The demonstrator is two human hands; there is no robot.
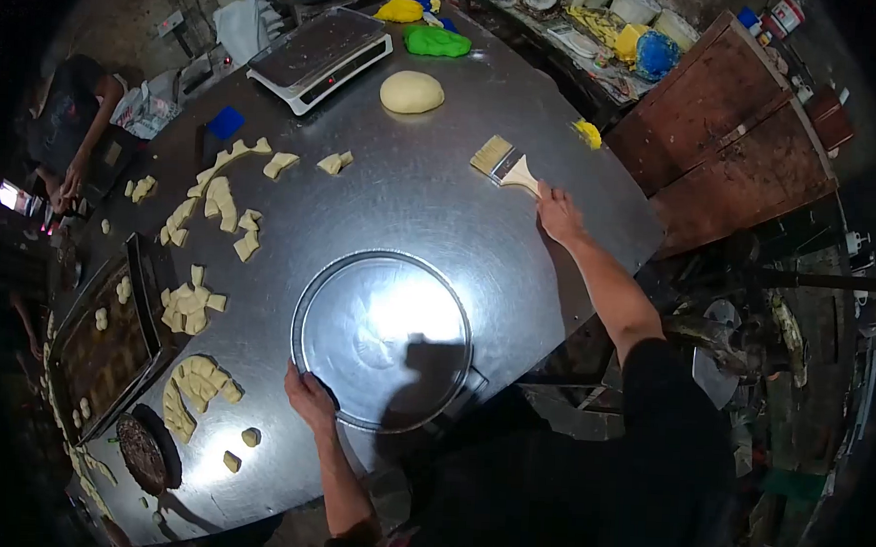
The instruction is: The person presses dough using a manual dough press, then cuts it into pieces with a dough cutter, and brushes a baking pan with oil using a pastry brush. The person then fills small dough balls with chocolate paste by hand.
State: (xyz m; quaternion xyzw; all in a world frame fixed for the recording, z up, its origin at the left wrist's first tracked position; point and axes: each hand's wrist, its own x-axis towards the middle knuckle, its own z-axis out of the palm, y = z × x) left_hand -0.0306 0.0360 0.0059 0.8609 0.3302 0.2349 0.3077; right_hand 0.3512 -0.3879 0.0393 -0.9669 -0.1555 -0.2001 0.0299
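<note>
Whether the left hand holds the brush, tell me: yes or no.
No, the right hand holds the brush, while the left hand is at the pan's rim.

short black sleeves (682, 397), black clothing

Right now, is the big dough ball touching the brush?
Apart. The head view shows a gap of bare, shiny table between the big dough ball and the bristles of the brush.

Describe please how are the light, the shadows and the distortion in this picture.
Head view: white glare in the round pan; a dark shadow over its lower right; the metal table looks curved, likely by wide-angle distortion; the corners go black.
</note>
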